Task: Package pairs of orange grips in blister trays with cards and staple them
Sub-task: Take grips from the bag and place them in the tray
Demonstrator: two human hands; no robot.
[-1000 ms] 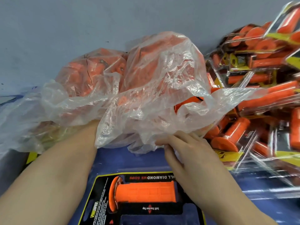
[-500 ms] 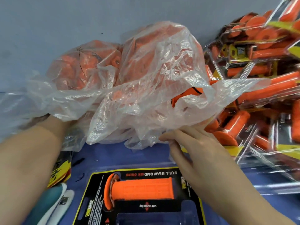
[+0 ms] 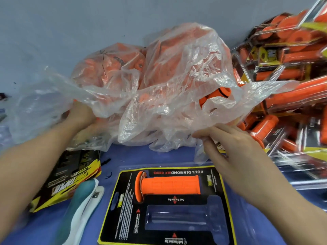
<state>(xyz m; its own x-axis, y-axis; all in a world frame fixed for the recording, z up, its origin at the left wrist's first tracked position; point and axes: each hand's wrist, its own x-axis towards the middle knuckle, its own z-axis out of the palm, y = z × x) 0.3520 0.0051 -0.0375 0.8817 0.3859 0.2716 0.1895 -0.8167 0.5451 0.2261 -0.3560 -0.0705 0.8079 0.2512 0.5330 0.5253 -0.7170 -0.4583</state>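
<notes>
A blister tray [image 3: 164, 206] with a black and yellow card lies on the blue table in front of me. One orange grip [image 3: 169, 184] sits in its upper slot; the lower slot holds nothing. Behind it a crumpled clear plastic bag [image 3: 168, 82] holds several loose orange grips, one grip [image 3: 215, 95] poking out at the right. My left hand [image 3: 80, 115] reaches under the bag's left flap, its fingers hidden by plastic. My right hand [image 3: 230, 144] pinches the bag's lower right edge.
A pile of finished blister packs [image 3: 290, 71] with orange grips fills the right side. A stack of printed cards [image 3: 70, 175] lies at the left, with a teal and white stapler [image 3: 83, 200] beside it. A grey wall stands behind.
My left hand has drawn back from deep inside the bag toward its left opening. The view has shifted, bringing the cards and the stapler into sight. My right hand still holds the bag's edge.
</notes>
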